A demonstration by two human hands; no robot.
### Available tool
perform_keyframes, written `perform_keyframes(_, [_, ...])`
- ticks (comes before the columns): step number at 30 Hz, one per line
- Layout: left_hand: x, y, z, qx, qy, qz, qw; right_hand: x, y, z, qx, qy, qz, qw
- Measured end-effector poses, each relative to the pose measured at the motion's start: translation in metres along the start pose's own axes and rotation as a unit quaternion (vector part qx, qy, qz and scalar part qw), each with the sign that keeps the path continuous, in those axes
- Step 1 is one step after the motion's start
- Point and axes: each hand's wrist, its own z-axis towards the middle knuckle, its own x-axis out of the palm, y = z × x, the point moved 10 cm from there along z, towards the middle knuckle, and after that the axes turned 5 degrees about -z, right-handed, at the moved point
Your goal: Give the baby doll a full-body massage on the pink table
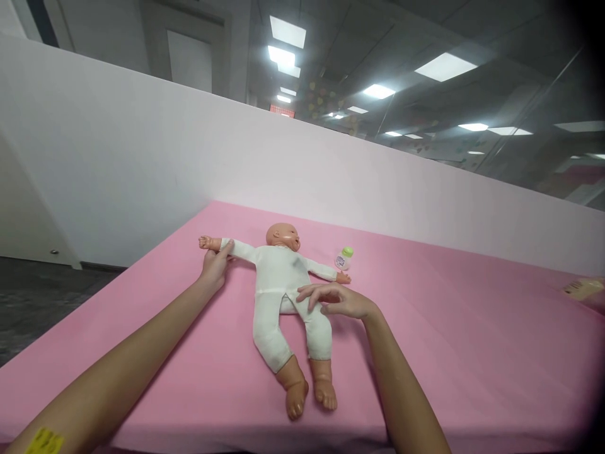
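L hand (215, 265) pinches sleeve of soft, light white-suited plastic baby doll (278, 284); R hand (338, 301) open, hovering at hip; likely floppy, best held by torso.

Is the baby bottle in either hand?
No, the baby bottle lies on the pink mat beside the doll's hand, untouched by either hand.

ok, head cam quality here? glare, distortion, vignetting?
Head view: ceiling panels blown out; horizon tilted, wide-angle stretch at the edges; dark vignette at the right corners. Doll evenly lit with soft shadows; left hand and right hand sharp.
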Motion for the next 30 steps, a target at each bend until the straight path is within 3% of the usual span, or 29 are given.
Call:
perform_keyframes(3, [-0.005,-0.006,0.003,0.026,-0.021,0.014,0.999,-0.002,-0.006,0.000,0.010,-0.011,0.003,1.000])
perform_keyframes(11, [-0.009,-0.005,0.006,-0.003,-0.050,-0.007,0.999,-0.003,-0.008,0.000,0.006,-0.015,0.007,1.000])
perform_keyframes(22, [-0.007,-0.001,0.004,-0.029,-0.029,-0.010,0.999,-0.004,-0.008,0.002,-0.001,-0.023,0.014,1.000])
perform_keyframes(30, [-0.003,0.005,0.001,-0.067,0.009,0.062,0.996,-0.022,-0.029,0.003,0.035,-0.131,0.033,0.990])
